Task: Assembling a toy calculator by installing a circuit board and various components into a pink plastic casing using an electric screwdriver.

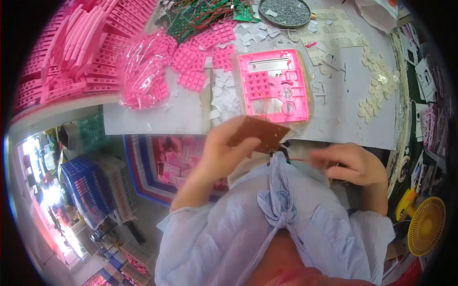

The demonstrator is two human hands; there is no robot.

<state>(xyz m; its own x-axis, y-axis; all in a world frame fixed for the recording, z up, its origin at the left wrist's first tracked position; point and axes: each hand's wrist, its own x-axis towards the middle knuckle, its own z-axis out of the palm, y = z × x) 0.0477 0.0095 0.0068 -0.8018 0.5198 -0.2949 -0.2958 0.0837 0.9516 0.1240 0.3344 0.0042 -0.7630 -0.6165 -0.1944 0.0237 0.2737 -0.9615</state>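
My left hand [226, 150] is closed around a brown circuit board [260, 135], tilted just in front of the table's near edge. Thin wires [298, 158] run from the board's lower side toward my right hand [350, 164]. Motion smears the fingertips of that hand, so whether they pinch a wire is unclear. Beyond the board lies a pink plastic housing [300, 86] on a padded base. It contains a pink rubber keypad [257, 83], a clear window strip and round openings.
Pink keypads [191, 59] and a bagged heap [145, 69] lie left, beside stacked pink housings [102, 52]. Green wired circuit boards [200, 16], a dish of screws [286, 12] and white discs [374, 97] are farther back and right. A yellow fan [426, 226] stands low right.
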